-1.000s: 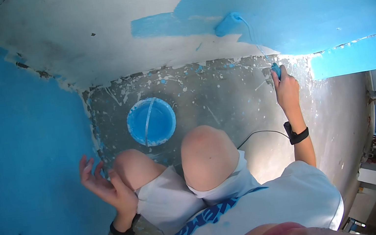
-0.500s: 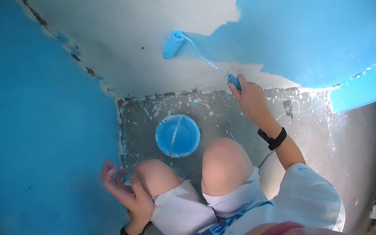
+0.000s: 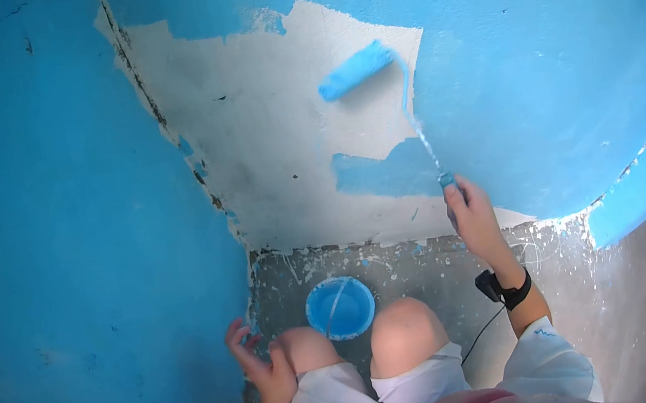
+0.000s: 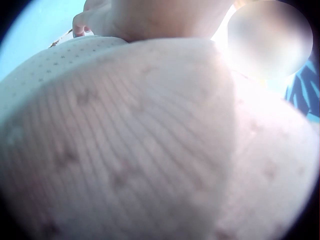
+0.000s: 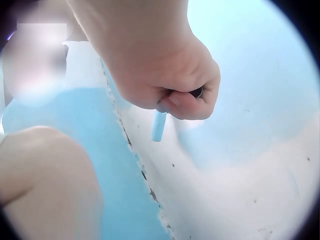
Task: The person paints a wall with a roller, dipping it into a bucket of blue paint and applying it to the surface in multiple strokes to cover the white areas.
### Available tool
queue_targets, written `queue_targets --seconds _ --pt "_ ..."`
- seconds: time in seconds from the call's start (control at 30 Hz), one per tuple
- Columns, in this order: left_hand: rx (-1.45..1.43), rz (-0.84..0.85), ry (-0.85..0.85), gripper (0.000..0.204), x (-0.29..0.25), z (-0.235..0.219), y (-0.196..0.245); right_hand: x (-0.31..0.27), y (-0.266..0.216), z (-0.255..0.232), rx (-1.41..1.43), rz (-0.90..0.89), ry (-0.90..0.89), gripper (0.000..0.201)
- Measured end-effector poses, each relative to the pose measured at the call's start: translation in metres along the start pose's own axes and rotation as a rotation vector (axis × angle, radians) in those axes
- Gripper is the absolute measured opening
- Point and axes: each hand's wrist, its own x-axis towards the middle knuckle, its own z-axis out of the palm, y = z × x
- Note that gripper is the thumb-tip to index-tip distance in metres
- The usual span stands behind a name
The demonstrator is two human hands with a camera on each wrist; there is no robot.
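My right hand (image 3: 475, 219) grips the handle of a paint roller (image 3: 357, 70) in the head view. The roller's blue sleeve lies over a bare white patch of wall (image 3: 241, 121), above a short blue strip. In the right wrist view the fingers of the right hand (image 5: 170, 82) curl round the handle, and the roller (image 5: 158, 127) shows as a pale blue end beneath them. My left hand (image 3: 268, 373) rests by the left knee, fingers loosely bent and holding nothing. A blue paint bucket (image 3: 314, 316) with a pale bar across its mouth stands on the floor before the knees.
A blue wall (image 3: 94, 265) rises close on the left and meets the facing wall at a chipped corner seam. Paint splashes dot the grey floor (image 3: 577, 287). A thin black cable (image 3: 482, 335) trails from the right wristband.
The roller first swept left along the low strip, then rose to the white patch above it. The head view has tilted up the wall. My left hand stays by the knee.
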Motion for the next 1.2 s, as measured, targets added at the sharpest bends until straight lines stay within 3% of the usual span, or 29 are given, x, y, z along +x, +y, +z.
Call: queue_targets --seconds 0.07,0.27,0.37,0.5,0.6,0.77,0.87,1.1,1.17,1.2 --pt "0.0 -0.005 0.001 0.049 0.001 0.0 -0.001 0.012 -0.033 -0.013 0.42 0.15 -0.017 0.038" --pt "-0.003 -0.019 0.02 0.048 -0.003 -0.007 -0.001 0.037 -0.04 -0.003 0.574 -0.047 0.138 0.04" --pt "-0.006 -0.035 0.027 0.047 -0.006 -0.011 -0.002 0.035 -0.04 0.005 0.681 0.039 0.027 0.038" --pt "0.016 -0.06 0.024 0.044 -0.009 -0.014 -0.003 0.032 0.007 0.032 0.706 0.114 0.021 0.037" --pt "0.009 -0.057 0.019 0.043 -0.007 -0.011 0.005 0.019 0.047 0.069 0.649 0.173 0.115 0.034" --pt "0.019 -0.072 0.008 0.043 -0.009 -0.011 0.001 -0.021 0.131 0.114 0.248 0.2 0.271 0.03" --pt "0.02 -0.079 0.012 0.043 -0.008 -0.011 0.003 -0.045 0.166 0.13 0.151 0.203 0.281 0.029" --pt "0.021 -0.059 0.026 0.043 -0.007 -0.01 0.001 -0.072 0.184 0.144 0.104 0.194 0.253 0.033" --pt "0.017 -0.059 0.028 0.043 -0.007 -0.008 0.001 -0.066 0.153 0.135 0.532 0.441 0.131 0.034" --pt "0.015 -0.069 0.025 0.043 -0.007 -0.008 0.0 -0.061 0.139 0.13 0.536 0.433 0.134 0.034"
